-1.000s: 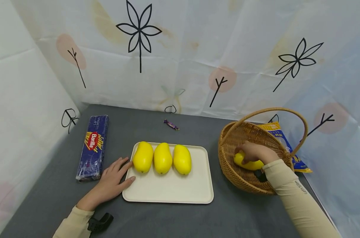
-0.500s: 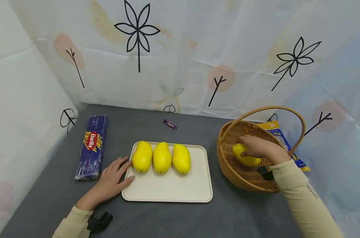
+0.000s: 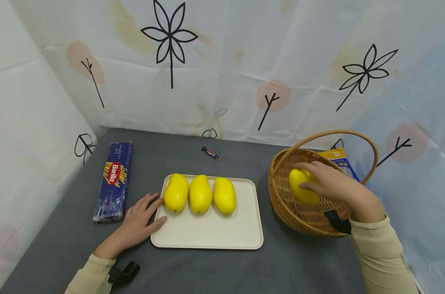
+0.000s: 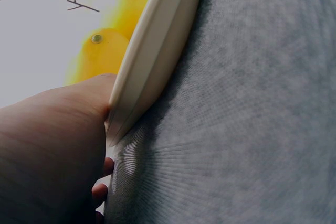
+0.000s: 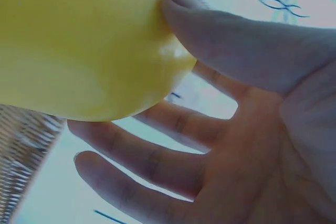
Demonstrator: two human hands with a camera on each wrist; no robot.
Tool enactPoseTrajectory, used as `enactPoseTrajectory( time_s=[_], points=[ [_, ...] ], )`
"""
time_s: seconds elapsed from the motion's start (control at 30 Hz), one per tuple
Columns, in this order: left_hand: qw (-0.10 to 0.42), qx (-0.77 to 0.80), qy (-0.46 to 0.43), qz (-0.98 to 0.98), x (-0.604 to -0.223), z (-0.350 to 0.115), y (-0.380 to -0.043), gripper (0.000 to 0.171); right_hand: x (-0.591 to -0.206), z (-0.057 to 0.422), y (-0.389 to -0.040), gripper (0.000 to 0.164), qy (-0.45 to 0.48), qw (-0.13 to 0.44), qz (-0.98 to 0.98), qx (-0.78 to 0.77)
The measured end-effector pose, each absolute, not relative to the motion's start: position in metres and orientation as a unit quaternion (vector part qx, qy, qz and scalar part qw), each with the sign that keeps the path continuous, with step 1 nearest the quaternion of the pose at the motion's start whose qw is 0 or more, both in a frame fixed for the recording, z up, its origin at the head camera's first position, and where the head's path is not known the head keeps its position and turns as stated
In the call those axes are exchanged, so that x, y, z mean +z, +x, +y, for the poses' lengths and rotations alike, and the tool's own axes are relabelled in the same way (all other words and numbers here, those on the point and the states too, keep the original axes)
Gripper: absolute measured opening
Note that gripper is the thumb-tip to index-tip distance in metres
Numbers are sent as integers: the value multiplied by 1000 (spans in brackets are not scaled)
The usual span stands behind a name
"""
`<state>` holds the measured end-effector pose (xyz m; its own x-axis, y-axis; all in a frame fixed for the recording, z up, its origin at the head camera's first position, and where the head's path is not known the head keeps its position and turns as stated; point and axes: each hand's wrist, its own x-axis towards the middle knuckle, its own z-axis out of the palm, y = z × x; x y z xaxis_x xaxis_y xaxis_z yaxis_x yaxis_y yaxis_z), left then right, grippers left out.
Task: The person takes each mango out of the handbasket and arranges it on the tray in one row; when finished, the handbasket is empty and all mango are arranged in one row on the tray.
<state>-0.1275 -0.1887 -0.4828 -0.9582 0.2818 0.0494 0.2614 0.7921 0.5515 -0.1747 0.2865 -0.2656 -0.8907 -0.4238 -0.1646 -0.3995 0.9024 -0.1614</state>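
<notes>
My right hand (image 3: 330, 183) grips a yellow mango (image 3: 302, 188) over the wicker basket (image 3: 281, 210), thumb on the near side and fingers behind it. The right wrist view shows the thumb pressed against the smooth mango (image 5: 94, 45), with the fingers beneath. My left hand (image 3: 138, 224) rests at the left edge of the cream tray (image 3: 211, 237), fingers spread and relaxed. Three similar mangoes (image 3: 200, 194) lie side by side on the tray's far left part. In the left wrist view, the thumb side of the left hand (image 4: 58, 140) touches the tray rim (image 4: 152, 51).
A blue spaghetti pack (image 3: 114, 181) lies left of the tray. Beyond the tray is a small purple wrapped candy (image 3: 210, 153). A blue and yellow bag (image 3: 338, 160) sits behind the basket, whose tall handle (image 3: 340, 132) arches over it. A printed cloth backs the grey table (image 3: 193, 271).
My right hand has lifted the mango up from the basket's bottom, with the wrist drawing back to the right. The left hand stays at the tray edge.
</notes>
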Motion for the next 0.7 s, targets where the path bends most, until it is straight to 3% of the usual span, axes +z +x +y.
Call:
enactPoseTrajectory(
  time_s=[0.37, 0.7],
  points=[
    [21, 287, 143, 947, -482, -189, -128, 64, -240, 265, -130, 51, -230, -3, 968, -101],
    [18, 285, 144, 948, -485, -189, -128, 64, -259, 235, -116, 56, -310, -113, 933, -145]
  ],
)
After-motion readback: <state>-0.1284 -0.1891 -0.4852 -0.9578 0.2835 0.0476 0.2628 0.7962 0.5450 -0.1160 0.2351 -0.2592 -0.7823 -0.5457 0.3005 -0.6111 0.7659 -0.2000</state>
